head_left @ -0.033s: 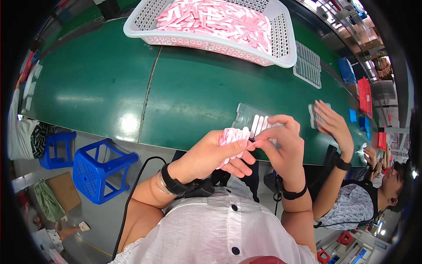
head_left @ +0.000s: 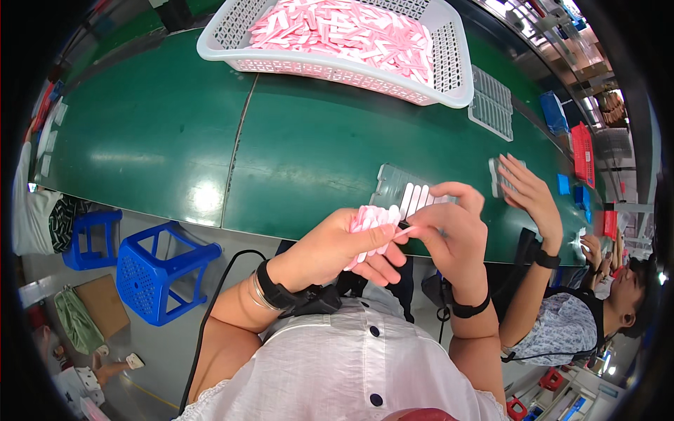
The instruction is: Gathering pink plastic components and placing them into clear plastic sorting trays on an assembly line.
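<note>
My left hand (head_left: 344,245) is closed around a bunch of small flat pink-and-white strips (head_left: 371,223) with rounded ends, its thumb lying across them. Just right of the bunch, my right hand (head_left: 453,228) pinches one pink strip (head_left: 407,231) between thumb and finger. That strip's left end is close to the bunch; whether they touch, I cannot tell. Behind my hands, a clear plastic tray (head_left: 386,184) rests on the green table and holds several white strips (head_left: 415,200) side by side. My right hand covers part of this tray.
A white perforated basket (head_left: 330,68), heaped with loose pink-and-white strips (head_left: 344,31), stands at the table's far side. Right of it lies another clear tray (head_left: 491,105). At my right, a co-worker's hand (head_left: 530,196) is over a clear tray. Blue stools (head_left: 151,274) stand left, below the green table (head_left: 302,154).
My right hand has shifted very slightly to the right with the pinched strip. The co-worker's hand has moved a little to the left. My left hand stays in place.
</note>
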Demonstrator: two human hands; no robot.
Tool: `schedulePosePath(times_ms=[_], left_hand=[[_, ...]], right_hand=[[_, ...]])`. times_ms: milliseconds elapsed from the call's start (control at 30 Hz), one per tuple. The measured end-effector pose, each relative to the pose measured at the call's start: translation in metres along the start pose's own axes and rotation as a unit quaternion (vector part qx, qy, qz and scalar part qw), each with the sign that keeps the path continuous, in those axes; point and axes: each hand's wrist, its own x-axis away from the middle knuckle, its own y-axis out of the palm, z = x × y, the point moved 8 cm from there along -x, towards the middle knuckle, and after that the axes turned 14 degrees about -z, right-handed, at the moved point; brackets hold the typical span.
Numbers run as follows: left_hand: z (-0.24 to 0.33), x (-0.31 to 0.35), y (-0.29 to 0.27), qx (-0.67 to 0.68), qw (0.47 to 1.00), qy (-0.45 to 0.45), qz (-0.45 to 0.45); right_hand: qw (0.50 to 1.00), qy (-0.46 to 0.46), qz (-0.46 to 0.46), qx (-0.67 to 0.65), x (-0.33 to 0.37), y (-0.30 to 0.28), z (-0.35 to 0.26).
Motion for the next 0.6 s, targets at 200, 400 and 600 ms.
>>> schedulePosePath(times_ms=[200, 400, 600], left_hand=[[0.004, 0.001, -0.004, -0.019, 0.999, 0.002, 0.042], [0.015, 0.004, -0.009, -0.1, 0.978, 0.092, 0.156], [0.011, 0.001, 0.001, -0.063, 0.99, 0.07, 0.107]], right_hand=[[0.999, -0.034, -0.02, 0.009, -0.003, -0.007, -0.005], [0.969, 0.041, -0.011, -0.244, 0.001, 0.001, 0.008], [0.986, 0.097, -0.007, -0.135, 0.002, 0.004, 0.015]])
